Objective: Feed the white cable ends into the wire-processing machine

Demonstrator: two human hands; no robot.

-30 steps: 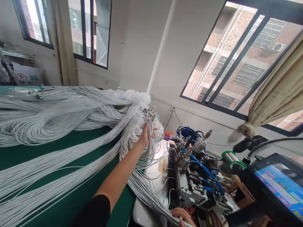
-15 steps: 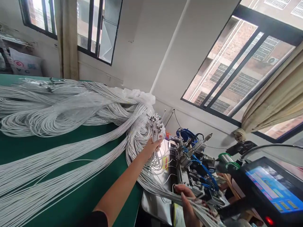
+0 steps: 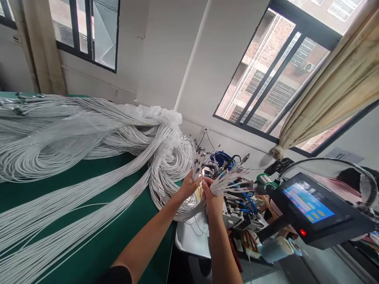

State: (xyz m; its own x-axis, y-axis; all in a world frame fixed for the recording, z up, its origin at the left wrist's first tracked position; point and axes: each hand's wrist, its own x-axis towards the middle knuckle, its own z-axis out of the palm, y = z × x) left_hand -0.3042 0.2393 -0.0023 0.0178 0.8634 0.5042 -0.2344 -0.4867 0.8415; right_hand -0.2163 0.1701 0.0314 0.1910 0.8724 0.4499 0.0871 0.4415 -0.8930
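My left hand [image 3: 188, 186] is closed round a bunch of thin white cables [image 3: 197, 162] whose metal-tipped ends stick up above my fist. Right beside it, touching it, my right hand [image 3: 211, 194] grips a second bunch of white cable ends [image 3: 229, 180] that fan out to the right over the machine. Both bunches trail down into the big mass of white cables [image 3: 89, 157] lying across the green table [image 3: 97, 244].
A small machine with blue hoses [image 3: 237, 205] stands just right of my hands. A touchscreen unit [image 3: 309, 205] on an arm sits at the right. A white tray [image 3: 192, 236] lies below my hands. Windows and a curtain [image 3: 325, 86] fill the background.
My right hand has risen from low by the machine, bringing its cable bunch up against my left hand. My left hand has lowered slightly with its bunch. The view has swung a little.
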